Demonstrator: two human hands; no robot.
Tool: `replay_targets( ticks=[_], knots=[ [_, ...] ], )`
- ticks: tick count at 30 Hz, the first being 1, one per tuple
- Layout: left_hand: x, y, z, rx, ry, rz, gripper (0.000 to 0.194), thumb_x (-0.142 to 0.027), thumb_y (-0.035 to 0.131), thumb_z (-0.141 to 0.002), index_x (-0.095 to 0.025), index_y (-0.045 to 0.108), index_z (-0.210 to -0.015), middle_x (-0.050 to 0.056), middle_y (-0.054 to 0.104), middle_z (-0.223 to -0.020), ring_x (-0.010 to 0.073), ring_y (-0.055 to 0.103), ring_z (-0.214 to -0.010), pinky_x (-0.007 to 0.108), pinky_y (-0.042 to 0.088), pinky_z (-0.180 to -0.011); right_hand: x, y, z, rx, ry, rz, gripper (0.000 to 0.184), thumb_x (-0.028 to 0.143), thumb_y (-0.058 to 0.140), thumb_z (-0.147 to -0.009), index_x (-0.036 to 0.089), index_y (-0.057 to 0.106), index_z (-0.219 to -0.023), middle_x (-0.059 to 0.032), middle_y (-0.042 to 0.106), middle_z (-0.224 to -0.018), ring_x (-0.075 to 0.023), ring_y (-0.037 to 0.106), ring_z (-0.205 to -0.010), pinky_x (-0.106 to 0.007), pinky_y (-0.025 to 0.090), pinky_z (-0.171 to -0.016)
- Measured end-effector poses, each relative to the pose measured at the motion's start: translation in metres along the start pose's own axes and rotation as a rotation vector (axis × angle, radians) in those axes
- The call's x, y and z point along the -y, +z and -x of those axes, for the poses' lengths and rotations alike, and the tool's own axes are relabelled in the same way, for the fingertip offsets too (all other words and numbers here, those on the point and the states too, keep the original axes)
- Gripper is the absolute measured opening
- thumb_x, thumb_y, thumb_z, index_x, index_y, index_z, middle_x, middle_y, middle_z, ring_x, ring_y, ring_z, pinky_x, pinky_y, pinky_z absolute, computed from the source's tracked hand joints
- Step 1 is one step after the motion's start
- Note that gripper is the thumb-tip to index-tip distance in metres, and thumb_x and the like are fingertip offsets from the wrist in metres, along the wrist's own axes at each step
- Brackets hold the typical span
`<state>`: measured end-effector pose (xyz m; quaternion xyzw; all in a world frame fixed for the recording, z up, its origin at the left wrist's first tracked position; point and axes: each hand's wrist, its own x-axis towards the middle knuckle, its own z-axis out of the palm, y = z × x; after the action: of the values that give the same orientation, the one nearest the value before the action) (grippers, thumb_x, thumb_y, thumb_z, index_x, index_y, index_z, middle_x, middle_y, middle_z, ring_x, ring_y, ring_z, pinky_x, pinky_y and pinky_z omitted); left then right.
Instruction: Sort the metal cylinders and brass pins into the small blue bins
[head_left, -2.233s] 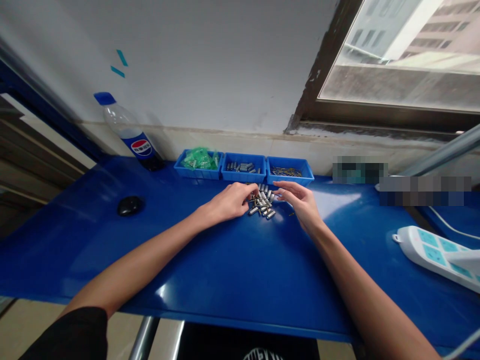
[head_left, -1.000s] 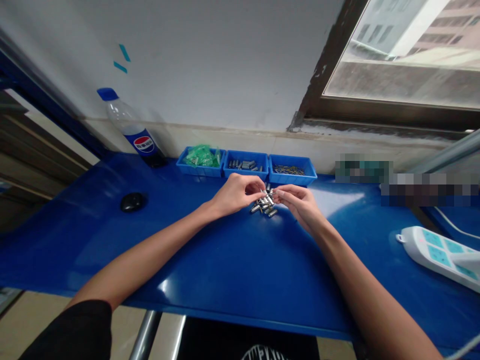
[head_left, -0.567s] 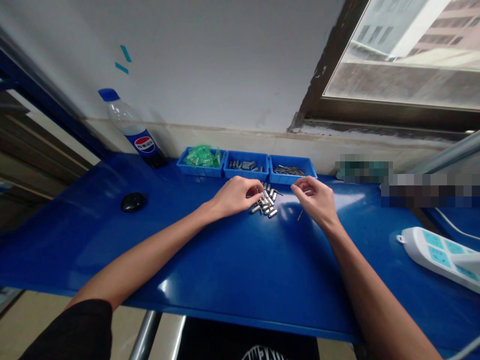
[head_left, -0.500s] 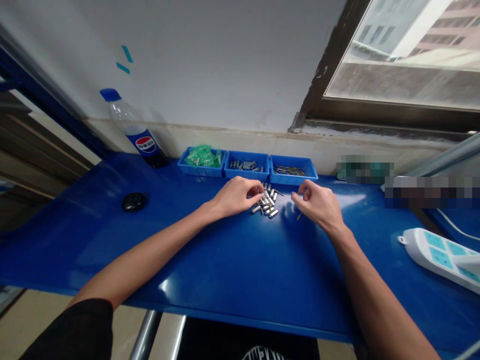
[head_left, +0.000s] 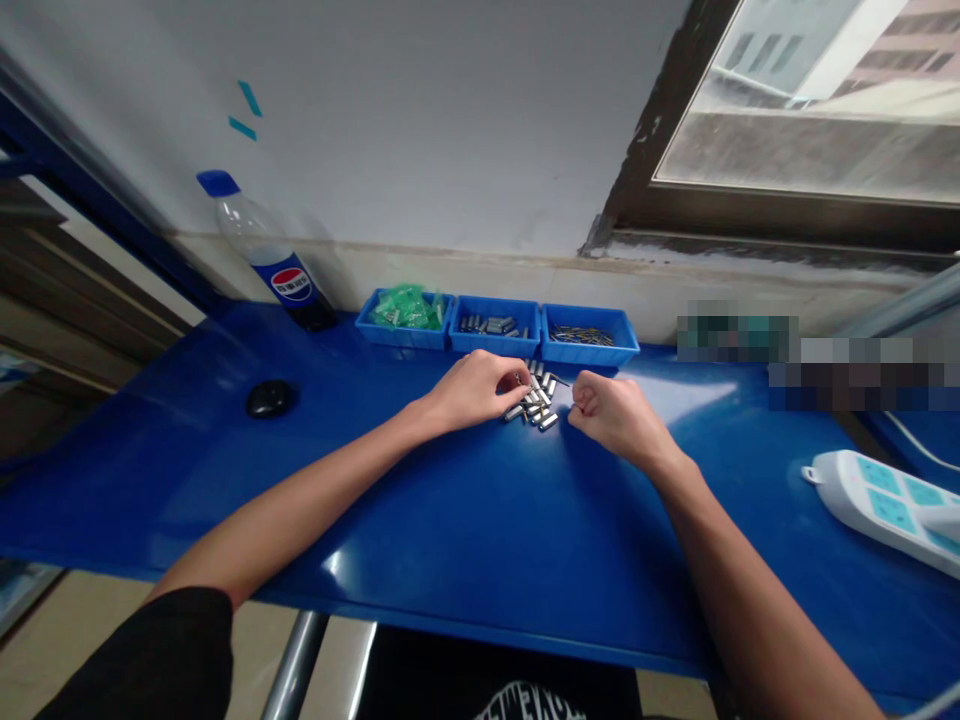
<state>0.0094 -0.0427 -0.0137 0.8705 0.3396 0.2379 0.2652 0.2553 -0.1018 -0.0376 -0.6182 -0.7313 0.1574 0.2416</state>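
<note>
A small pile of short silvery metal cylinders (head_left: 537, 396), with a few thin brass-coloured and dark pins among them, lies on the blue table (head_left: 465, 530). My left hand (head_left: 480, 388) rests at the pile's left side, thumb and fingers curled together over its edge. Whatever they pinch is too small to make out. Just right of the pile, apart from it, my right hand (head_left: 619, 415) is closed with fingers curled in. Its fingertips hide anything between them.
Three blue bins line the wall: one with green plastic bags (head_left: 409, 307), one with metal cylinders (head_left: 491, 326), one with thin pins (head_left: 581, 337). A cola bottle (head_left: 289, 280) and black mouse (head_left: 270, 399) stand left. A white power strip (head_left: 889, 505) lies right.
My right hand has moved left towards the pile and its fingers have curled tighter. A thin yellowish pin seen below it earlier is out of sight. My left hand has barely moved.
</note>
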Motion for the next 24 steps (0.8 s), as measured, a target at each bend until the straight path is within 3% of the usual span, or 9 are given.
replay_targets(
  ticks=[5,8,16,21,24],
  knots=[
    [-0.001,0.0,0.0,0.01,0.007,0.061,0.019,-0.03,0.068,-0.093,-0.017,0.079,-0.101,0.005,0.078,-0.083,0.016,0.071,-0.074,0.025,0.052,-0.071,0.007,0.008,-0.006,-0.09,0.154,-0.684,0.022,0.032,0.077,-0.076,0.021,0.073,-0.095,-0.0037,0.075,-0.077,-0.0215,0.071,-0.069,-0.035,0.056,-0.068],
    [-0.004,0.0,-0.001,0.027,0.029,0.123,0.023,-0.035,0.069,-0.094,-0.016,0.079,-0.102,0.005,0.079,-0.086,0.0158,0.071,-0.075,0.025,0.052,-0.071,0.013,0.014,-0.008,-0.118,0.168,-0.906,0.024,0.04,0.083,-0.076,0.023,0.078,-0.092,-0.0057,0.079,-0.086,-0.0224,0.072,-0.078,-0.038,0.058,-0.077],
    [-0.009,-0.002,-0.001,0.022,0.058,0.117,0.024,-0.033,0.066,-0.095,-0.017,0.083,-0.1,0.006,0.081,-0.092,0.017,0.073,-0.079,0.026,0.051,-0.071,0.023,0.036,-0.006,-0.282,0.163,-1.069,0.03,0.046,0.087,-0.076,0.024,0.078,-0.096,-0.006,0.078,-0.097,-0.0226,0.072,-0.089,-0.041,0.057,-0.092],
    [-0.009,0.002,0.0,0.0,0.074,0.102,0.02,-0.027,0.065,-0.094,-0.016,0.082,-0.091,0.005,0.08,-0.086,0.0157,0.072,-0.075,0.025,0.048,-0.069,0.03,0.038,-0.004,-0.284,0.152,-1.094,0.029,0.044,0.088,-0.077,0.026,0.077,-0.096,-0.0055,0.079,-0.1,-0.023,0.073,-0.094,-0.041,0.057,-0.094],
    [-0.007,0.002,-0.001,-0.033,0.059,0.092,0.017,-0.025,0.066,-0.093,-0.015,0.08,-0.09,0.004,0.079,-0.083,0.0152,0.071,-0.073,0.025,0.049,-0.069,0.033,0.033,-0.003,-0.233,0.166,-1.057,0.027,0.045,0.088,-0.076,0.025,0.078,-0.093,-0.0052,0.079,-0.095,-0.0225,0.073,-0.086,-0.04,0.059,-0.087]
  ],
)
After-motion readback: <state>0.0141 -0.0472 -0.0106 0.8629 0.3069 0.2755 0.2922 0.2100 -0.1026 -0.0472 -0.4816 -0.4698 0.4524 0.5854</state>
